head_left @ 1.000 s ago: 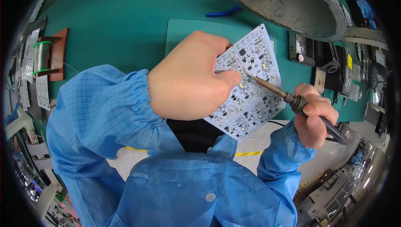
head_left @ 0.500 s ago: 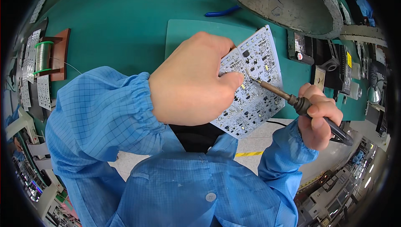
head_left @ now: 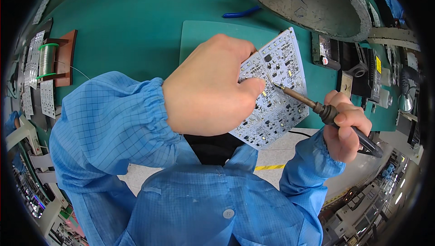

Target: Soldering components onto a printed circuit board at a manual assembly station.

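The left hand is pinching the white circuit board with closed fingers; the right hand is gripping the soldering iron, whose tip is touching the board.

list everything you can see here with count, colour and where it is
circuit board: 1, white with small dark parts, centre, lying half on the mat and jutting past the table edge
soldering iron: 1, metal tip and dark handle, right of centre, tip on the board
mat: 1, green, on the table under the board
table: 1, teal, upper half of view
solder spool: 1, silver wire, on a brown stand at far left
magnifier ring: 1, grey, top right
blue-handled tool: 1, above the mat, partly hidden
sleeves: 2, blue checked
left hand: 1, holding the board
right hand: 1, gripping the iron
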Tool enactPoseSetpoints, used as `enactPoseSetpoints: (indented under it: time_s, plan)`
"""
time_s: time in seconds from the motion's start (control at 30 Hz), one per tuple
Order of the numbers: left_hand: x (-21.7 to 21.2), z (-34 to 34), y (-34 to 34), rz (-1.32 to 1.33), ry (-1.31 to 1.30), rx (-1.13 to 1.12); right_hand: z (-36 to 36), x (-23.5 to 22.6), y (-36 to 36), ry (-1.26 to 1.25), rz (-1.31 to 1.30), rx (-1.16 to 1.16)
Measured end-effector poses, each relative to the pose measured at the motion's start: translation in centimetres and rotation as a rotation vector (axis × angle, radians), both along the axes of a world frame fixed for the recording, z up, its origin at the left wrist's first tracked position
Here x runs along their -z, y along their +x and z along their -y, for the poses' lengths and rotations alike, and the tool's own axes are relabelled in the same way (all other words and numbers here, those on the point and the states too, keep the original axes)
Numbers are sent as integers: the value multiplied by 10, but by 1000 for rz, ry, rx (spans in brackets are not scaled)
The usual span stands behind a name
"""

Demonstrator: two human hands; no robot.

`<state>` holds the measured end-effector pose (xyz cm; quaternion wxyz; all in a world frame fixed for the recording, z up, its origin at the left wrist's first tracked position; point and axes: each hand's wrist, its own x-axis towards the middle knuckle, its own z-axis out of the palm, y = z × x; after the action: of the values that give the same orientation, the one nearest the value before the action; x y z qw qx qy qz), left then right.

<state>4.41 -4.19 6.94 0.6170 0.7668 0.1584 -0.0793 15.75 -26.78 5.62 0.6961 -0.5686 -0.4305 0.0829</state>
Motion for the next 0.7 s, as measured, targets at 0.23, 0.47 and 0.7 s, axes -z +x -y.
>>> enactPoseSetpoints:
  time_s: [0.23, 0.47, 0.7]
  plan:
    - [2, -2, 2, -9, 25, 13, -1, 2, 2, -4, 0, -13]
    - [1, -4, -1, -16, 7, 4, 3, 0, 2, -53, 22, -48]
    - [12, -10, -7, -16, -118, -52, 31, 24, 0, 89, -118, 188]
